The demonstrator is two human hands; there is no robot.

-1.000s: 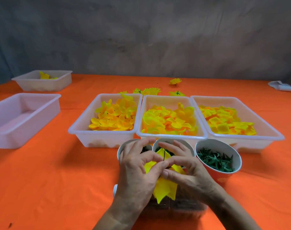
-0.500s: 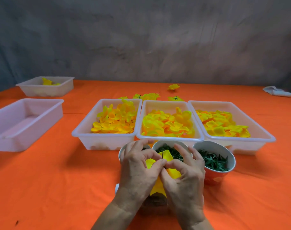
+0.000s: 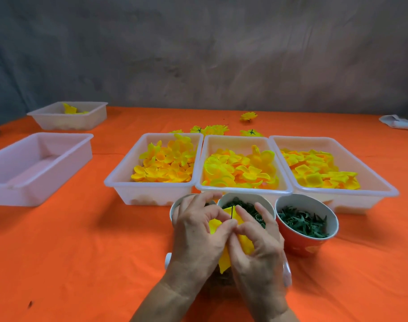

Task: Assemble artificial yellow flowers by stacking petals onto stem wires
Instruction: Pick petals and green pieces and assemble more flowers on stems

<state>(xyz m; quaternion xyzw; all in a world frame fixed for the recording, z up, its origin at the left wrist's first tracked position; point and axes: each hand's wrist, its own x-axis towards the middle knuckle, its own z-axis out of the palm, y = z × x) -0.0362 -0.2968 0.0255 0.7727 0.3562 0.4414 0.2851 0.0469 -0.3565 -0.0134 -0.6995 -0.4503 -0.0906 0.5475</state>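
Yellow fabric petals (image 3: 242, 244) on a thin dark stem wire (image 3: 231, 212), pinched between two hands above an orange table (image 3: 82, 252).

Left hand (image 3: 198, 233) and right hand (image 3: 256, 245) meet fingertip to fingertip, both pinching the petals, with the wire tip poking up between them. Just beyond stand three cups, the right one a red cup of green leaf pieces (image 3: 306, 223). Behind them sit three white plastic trays of yellow petals (image 3: 242, 169), side by side.
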